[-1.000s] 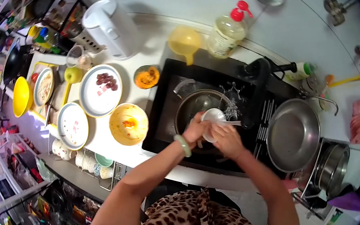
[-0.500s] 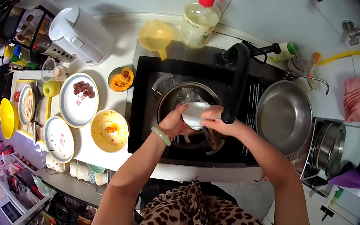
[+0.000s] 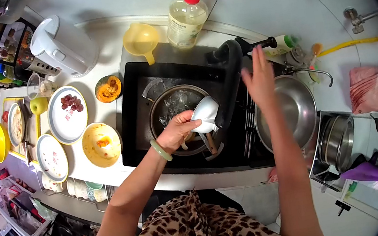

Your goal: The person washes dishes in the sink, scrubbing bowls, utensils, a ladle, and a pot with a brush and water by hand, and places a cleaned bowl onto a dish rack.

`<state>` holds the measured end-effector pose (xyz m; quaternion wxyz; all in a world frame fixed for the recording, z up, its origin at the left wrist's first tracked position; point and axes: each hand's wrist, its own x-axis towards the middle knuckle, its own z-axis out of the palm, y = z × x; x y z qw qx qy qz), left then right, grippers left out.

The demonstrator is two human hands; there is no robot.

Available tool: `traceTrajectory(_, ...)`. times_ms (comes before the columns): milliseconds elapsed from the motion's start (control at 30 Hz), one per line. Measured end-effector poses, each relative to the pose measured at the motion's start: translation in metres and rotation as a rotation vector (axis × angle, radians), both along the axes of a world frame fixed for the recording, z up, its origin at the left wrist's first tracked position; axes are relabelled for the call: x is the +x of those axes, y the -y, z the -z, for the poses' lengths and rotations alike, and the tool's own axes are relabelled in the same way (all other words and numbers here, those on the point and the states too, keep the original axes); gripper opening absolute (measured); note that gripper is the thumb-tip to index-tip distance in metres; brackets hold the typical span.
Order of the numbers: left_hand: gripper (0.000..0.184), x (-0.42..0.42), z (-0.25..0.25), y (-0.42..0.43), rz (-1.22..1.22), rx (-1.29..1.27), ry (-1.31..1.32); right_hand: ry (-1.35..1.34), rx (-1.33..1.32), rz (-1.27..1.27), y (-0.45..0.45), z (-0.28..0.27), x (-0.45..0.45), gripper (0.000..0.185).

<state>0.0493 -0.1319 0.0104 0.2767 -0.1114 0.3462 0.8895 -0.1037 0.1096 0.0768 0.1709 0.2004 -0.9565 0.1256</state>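
Pinching left hand (image 3: 176, 132): we hold the white bowl (image 3: 206, 114) between thumb and fingers.
White bowl: tilted above the pot (image 3: 155, 104) in the sink (image 3: 128, 107).
Right hand (image 3: 261, 80): our fingers straight, thumb spread away, near the black tap (image 3: 232, 78).
Worktop (image 3: 107, 47): cream bowl (image 3: 101, 148) near the front edge.

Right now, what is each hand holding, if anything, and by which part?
The left hand holds the white bowl by its near edge; whether rim or base is unclear. The right hand holds nothing.
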Motion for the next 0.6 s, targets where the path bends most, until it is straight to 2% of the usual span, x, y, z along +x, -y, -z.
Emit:
traceTrajectory(33,0.012,0.001,0.000,-0.003,0.002,-0.017,-0.005,0.091,0.045,0.020,0.000,0.003,0.003,0.058)
traceTrajectory(133,0.013,0.006,-0.014,0.001,-0.039,-0.071,0.018,0.102,0.037,0.076,-0.002,-0.001,0.017,0.059)
traceTrajectory(200,0.011,0.006,-0.022,0.004,-0.091,-0.077,0.039,0.115,-0.196,0.046,0.000,0.010,0.056,0.055)
traceTrajectory(267,0.011,0.010,-0.010,0.016,-0.188,-0.104,0.071,0.403,-0.381,0.095,0.010,0.055,0.106,0.037)
traceTrajectory(333,0.014,0.014,0.005,0.032,-0.287,-0.090,0.079,0.891,-0.041,0.064,0.017,0.105,0.143,0.029)
traceTrajectory(367,0.017,0.012,-0.011,0.036,-0.338,-0.072,0.066,0.937,-0.002,0.069,0.029,0.116,0.153,0.028)
traceTrajectory(400,0.019,0.012,-0.012,0.042,-0.361,-0.089,0.066,0.829,0.161,0.081,0.036,0.132,0.161,0.042)
traceTrajectory(533,0.018,0.020,-0.014,0.060,-0.399,-0.122,0.053,0.893,0.377,0.127,0.061,0.147,0.156,0.047)
traceTrajectory(600,0.015,0.023,-0.010,0.063,-0.399,-0.133,0.035,0.968,0.253,0.221,0.055,0.131,0.149,0.046)
